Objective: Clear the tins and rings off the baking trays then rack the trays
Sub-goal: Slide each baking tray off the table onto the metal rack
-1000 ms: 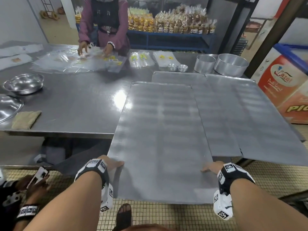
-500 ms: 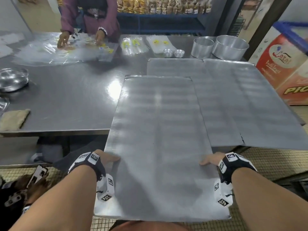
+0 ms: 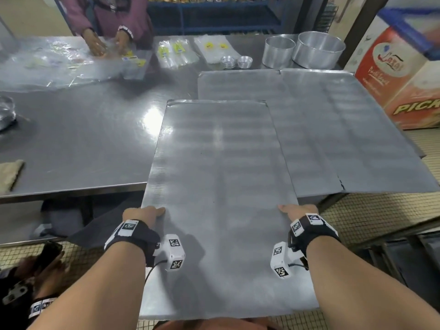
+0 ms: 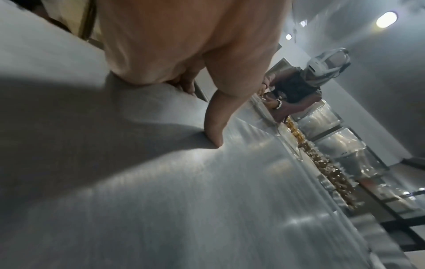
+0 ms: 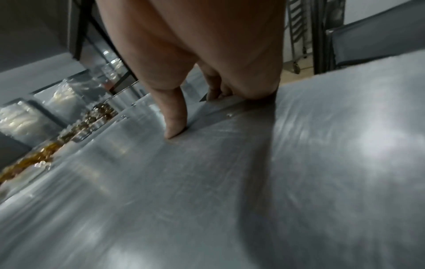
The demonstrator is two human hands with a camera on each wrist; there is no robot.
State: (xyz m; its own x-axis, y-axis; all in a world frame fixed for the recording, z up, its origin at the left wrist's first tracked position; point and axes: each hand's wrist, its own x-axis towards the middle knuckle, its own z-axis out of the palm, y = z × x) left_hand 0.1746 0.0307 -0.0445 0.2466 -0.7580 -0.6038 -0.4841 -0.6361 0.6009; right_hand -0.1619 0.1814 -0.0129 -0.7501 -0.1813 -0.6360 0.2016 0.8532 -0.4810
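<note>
While the desk (image 3: 78, 144) carries two flat trays (image 3: 333, 129) at its right side, the nearest baking tray (image 3: 219, 186) overhangs the desk's front edge toward the person. The left hand (image 3: 142, 214) grips its left edge and the right hand (image 3: 298, 210) its right edge. Each thumb presses on top; the fingers (image 4: 184, 85) curl beneath the rim.

A steel table (image 3: 78, 144) fills the left and far side. The floor (image 3: 371, 210) is small pale tiles. A blue shelf rack (image 3: 214, 15) of packed goods stands beyond the table. Printed cardboard boxes (image 3: 400, 75) sit at right. Round ceiling lamps (image 4: 386, 19) glow overhead.
</note>
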